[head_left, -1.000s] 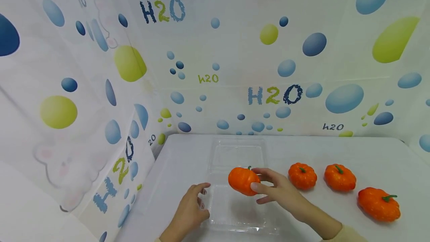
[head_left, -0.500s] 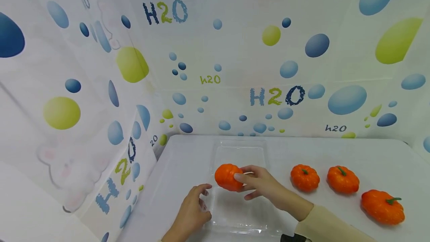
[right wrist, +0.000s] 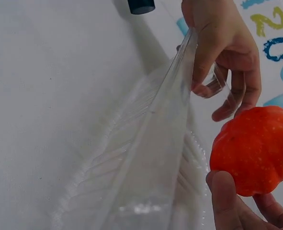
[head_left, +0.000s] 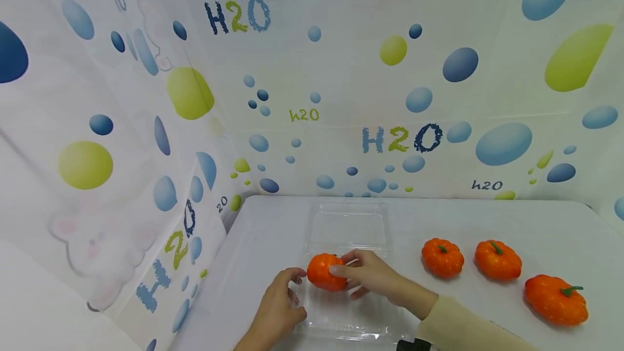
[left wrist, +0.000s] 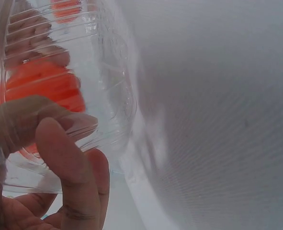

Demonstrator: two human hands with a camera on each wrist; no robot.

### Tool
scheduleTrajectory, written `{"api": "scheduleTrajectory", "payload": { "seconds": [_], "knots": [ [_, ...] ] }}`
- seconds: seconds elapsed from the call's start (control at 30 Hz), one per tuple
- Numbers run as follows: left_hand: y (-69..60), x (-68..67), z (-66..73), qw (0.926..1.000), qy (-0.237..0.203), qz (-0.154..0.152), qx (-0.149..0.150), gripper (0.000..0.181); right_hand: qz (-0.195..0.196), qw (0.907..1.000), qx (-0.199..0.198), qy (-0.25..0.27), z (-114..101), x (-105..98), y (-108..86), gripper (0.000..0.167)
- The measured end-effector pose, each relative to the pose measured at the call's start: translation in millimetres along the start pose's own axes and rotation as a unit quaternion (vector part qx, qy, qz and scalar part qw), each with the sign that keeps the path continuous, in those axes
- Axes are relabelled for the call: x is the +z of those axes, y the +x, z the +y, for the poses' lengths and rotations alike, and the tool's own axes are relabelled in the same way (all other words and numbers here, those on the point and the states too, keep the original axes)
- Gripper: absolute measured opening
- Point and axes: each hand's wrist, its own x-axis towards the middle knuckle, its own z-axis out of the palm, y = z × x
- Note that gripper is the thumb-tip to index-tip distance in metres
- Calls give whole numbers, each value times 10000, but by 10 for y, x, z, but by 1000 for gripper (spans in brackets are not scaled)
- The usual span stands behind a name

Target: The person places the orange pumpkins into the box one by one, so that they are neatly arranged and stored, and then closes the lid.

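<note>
Your right hand [head_left: 372,279]: fingers clamped on one orange pumpkin [head_left: 319,273], over the clear container [head_left: 341,316] beneath them; your left hand [head_left: 277,306]: fingers curved at the container's side, grip unclear; step, seemingly: placement; next move likely calls for lowering, then parting the right fingers.

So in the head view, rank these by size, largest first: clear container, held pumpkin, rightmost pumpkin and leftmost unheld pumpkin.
Clear container
Rightmost pumpkin
Held pumpkin and leftmost unheld pumpkin: too alike to rank; the right hand partly covers the first.
</note>
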Motion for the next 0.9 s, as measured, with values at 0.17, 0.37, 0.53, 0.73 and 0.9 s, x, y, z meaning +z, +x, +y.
{"api": "scheduleTrajectory", "payload": {
  "seconds": [0.17,0.37,0.53,0.73,0.9],
  "knots": [
    [-7,7,-18,10000,-29,44,79,62,30,10000,40,-18,57,42,38,59],
    [-11,-7,-22,9999,-51,36,118,60,158,9993,156,-297,106,99,106,58],
    [-12,-16,-10,9999,-46,22,119,57,163,9989,165,-409,92,129,122,60],
    [-13,-16,1,9999,-54,38,129,55,139,9992,134,-355,83,150,142,62],
    [-16,-15,-1,9999,-53,50,126,55,147,9995,165,-236,96,174,171,62]
  ]
}}
